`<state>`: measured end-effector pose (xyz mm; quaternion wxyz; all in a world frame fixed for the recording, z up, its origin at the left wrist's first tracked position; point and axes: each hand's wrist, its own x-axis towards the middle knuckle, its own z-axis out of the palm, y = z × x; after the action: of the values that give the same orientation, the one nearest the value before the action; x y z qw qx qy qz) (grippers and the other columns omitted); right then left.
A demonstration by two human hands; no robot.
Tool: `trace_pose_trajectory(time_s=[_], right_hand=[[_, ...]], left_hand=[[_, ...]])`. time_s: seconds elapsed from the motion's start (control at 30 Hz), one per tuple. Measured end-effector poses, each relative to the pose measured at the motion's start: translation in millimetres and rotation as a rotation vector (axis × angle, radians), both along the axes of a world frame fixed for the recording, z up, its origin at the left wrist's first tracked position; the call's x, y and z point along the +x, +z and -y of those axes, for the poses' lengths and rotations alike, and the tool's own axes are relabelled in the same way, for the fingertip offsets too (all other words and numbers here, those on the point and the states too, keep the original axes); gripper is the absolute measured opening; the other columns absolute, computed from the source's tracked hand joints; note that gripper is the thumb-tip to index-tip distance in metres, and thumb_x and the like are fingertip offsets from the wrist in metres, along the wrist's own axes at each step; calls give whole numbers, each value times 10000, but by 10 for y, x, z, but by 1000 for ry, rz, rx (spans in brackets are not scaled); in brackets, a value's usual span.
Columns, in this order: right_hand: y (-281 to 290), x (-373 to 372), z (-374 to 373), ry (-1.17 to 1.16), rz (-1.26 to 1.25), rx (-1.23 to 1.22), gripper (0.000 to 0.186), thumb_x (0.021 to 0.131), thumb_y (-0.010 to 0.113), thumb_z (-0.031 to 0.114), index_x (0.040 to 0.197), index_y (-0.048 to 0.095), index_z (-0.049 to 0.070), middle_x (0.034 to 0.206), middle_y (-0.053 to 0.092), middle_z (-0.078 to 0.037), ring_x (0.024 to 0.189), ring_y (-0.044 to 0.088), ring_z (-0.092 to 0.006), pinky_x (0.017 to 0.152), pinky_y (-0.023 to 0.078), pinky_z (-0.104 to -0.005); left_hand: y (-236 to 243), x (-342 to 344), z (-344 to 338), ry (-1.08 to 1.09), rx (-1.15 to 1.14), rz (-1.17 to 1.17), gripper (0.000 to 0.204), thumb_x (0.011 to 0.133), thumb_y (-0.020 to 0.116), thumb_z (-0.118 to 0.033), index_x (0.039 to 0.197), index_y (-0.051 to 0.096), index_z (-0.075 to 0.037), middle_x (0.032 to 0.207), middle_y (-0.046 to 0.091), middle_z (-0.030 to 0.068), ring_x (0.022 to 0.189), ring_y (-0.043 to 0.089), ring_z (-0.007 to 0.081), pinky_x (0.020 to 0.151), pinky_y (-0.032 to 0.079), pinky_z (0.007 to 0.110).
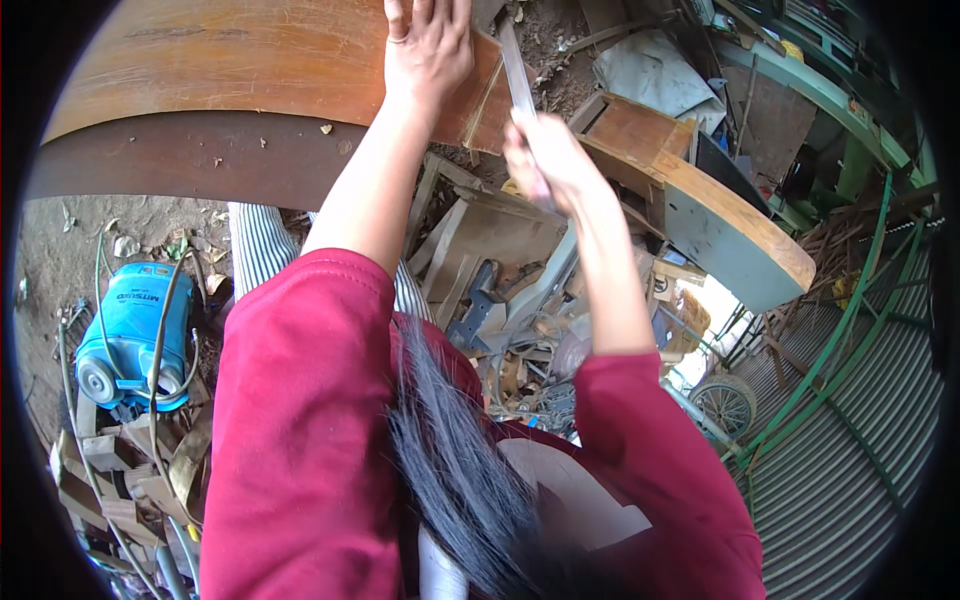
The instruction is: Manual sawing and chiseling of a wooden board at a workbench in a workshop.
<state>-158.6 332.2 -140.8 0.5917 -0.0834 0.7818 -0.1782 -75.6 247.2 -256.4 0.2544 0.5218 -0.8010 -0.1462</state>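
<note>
Your left hand presses flat on the brown board, with the fingers stretched out and nothing in its grip. The tips go past the top of the view. Your right hand is a bit blurry, but it is curled around the near end of a long, thin grey blade. The blade points away from you, next to the board's right end. You can't tell here if the two touch. The board lies in front of you, with a dark strip along its near side. A blue tank sits on the ground at your left, near some wood blocks.
</note>
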Motion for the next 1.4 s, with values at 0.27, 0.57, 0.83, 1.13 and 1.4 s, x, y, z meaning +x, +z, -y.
trace_pose_trajectory(time_s=[0.27, 0.57, 0.83, 1.13, 1.4], right_hand=[[160, 244, -237, -53, 59, 101, 299, 904, 326, 268, 696, 379, 60, 434, 322, 11, 301, 250, -70, 260, 214, -232], [-17, 213, -54, -52, -46, 97, 304, 897, 309, 258, 691, 379, 46, 460, 336, 11, 308, 275, -72, 262, 217, -228], [-362, -38, 190, -143, -27, -41, 283, 894, 331, 261, 698, 377, 62, 461, 316, 24, 328, 249, -62, 281, 199, -213], [-197, 83, 175, 53, -154, 10, 285, 893, 329, 246, 686, 376, 56, 474, 311, 26, 345, 251, -52, 294, 214, -206], [144, 271, -207, -56, -89, 74, 260, 892, 322, 232, 709, 390, 59, 459, 319, 30, 317, 234, -40, 276, 191, -209]], left_hand=[[-94, 109, -25, 32, -39, -8, 330, 743, 421, -183, 1008, 472, 6, 1288, 284, 232, 1252, 191, 327, 1000, 111, 471], [-103, 69, 5, 24, -7, -56, 295, 753, 409, -151, 1005, 467, -10, 1295, 287, 227, 1253, 201, 309, 1001, 127, 463], [20, -11, 4, 3, -20, -49, 291, 754, 408, -145, 1004, 463, -6, 1291, 292, 228, 1249, 206, 318, 999, 133, 467], [30, 36, 40, 29, -57, -12, 267, 748, 412, -148, 974, 469, -17, 1276, 317, 217, 1241, 224, 305, 991, 135, 464], [4, 80, 9, 44, -66, 5, 253, 753, 418, -149, 965, 474, -23, 1268, 327, 213, 1238, 227, 302, 987, 138, 462]])
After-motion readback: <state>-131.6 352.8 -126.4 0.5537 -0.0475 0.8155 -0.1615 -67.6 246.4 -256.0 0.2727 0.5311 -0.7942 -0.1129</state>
